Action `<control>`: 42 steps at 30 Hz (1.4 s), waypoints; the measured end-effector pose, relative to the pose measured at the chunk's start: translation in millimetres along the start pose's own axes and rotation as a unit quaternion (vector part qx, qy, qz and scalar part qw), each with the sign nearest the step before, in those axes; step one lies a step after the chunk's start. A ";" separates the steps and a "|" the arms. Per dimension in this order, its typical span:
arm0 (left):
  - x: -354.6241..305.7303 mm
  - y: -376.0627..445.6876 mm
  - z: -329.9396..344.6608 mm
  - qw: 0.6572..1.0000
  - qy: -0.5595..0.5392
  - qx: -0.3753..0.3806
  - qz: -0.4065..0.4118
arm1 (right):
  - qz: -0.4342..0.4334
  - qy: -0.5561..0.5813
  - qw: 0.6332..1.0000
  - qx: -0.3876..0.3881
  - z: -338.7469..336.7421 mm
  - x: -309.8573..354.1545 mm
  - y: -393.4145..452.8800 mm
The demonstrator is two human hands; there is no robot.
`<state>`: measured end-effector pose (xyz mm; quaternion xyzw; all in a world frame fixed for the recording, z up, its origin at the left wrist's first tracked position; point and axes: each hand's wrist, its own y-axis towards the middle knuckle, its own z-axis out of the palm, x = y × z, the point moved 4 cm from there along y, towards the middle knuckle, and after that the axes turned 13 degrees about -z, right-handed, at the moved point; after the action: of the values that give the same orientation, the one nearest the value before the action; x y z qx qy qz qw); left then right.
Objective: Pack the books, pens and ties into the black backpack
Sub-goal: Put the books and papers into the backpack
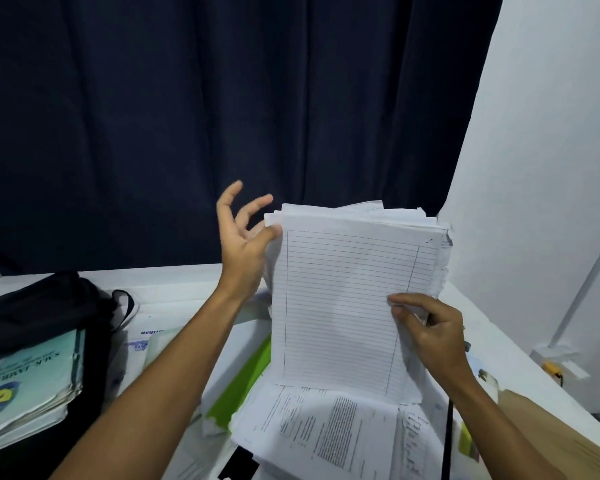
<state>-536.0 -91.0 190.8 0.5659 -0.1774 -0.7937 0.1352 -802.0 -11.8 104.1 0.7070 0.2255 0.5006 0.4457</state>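
A thick stack of lined paper sheets (343, 299) stands upright in the middle, its lower edge on a pile of printed papers (326, 431). My left hand (243, 244) pinches the stack's top left corner with thumb and a finger, the other fingers spread. My right hand (426, 330) grips the stack's right edge, thumb on the front sheet. The black backpack (42, 306) lies open at the left, with a worn pale green book (28, 379) sticking out of its mouth. No pens or ties are visible.
A white table (174, 275) carries loose papers and a green folder (243, 382) under the pile. A dark curtain (222, 116) hangs behind. A white wall (551, 168) stands on the right, with a small yellow object (551, 368) near its base.
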 end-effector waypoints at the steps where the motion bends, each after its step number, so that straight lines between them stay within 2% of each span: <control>1: 3.4 -2.2 -5.0 1.000 -0.006 -0.015 -0.005 | 0.005 0.002 1.000 -0.006 -0.1 0.0 -0.5; 6: 40.2 -23.1 -30.8 0.990 -0.030 -0.071 -0.121 | 0.013 0.012 1.000 -0.010 0.6 1.5 0.9; 10: 51.2 -22.4 -34.1 0.982 -0.042 -0.090 -0.163 | 0.019 0.016 1.000 -0.010 1.6 2.0 3.1; 19: 13.1 5.6 -18.6 0.993 0.016 -0.030 -0.115 | 0.023 0.018 1.000 0.006 -0.4 3.3 5.3; 24: 4.7 14.9 -2.4 0.982 0.030 0.034 -0.182 | 0.034 0.023 0.999 0.005 1.4 2.8 4.6; 27: 10.8 12.0 10.3 0.975 0.007 0.025 -0.221 | 0.039 0.017 0.999 0.008 1.9 -0.3 4.5; 30: 15.1 12.1 11.1 0.985 -0.061 0.021 -0.160 | 0.043 0.003 0.999 0.008 -1.5 -2.4 4.7; 31: 18.8 9.1 3.4 0.990 -0.049 0.008 -0.128 | 0.042 0.001 0.999 0.007 -2.3 -2.6 4.6; 33: 36.1 -6.2 -13.4 0.996 0.052 -0.010 -0.066 | 0.045 0.001 0.999 0.007 -2.0 -2.0 4.7; 35: 61.0 -28.9 -20.7 0.987 0.155 0.014 -0.028 | 0.043 0.004 0.999 0.007 -0.8 -1.6 5.0; 38: 82.5 -48.8 -22.3 0.976 0.210 0.045 0.032 | 0.038 0.012 0.999 0.001 -0.5 -1.0 4.8; 42: 76.3 -40.5 -16.5 0.957 0.254 0.059 0.130 | 0.035 0.007 0.999 0.010 -3.5 -0.5 6.8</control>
<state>-545.6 -88.3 103.4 0.7278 -0.2561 -0.5876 0.2437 -806.3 -14.2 110.0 0.7152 0.2090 0.5188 0.4191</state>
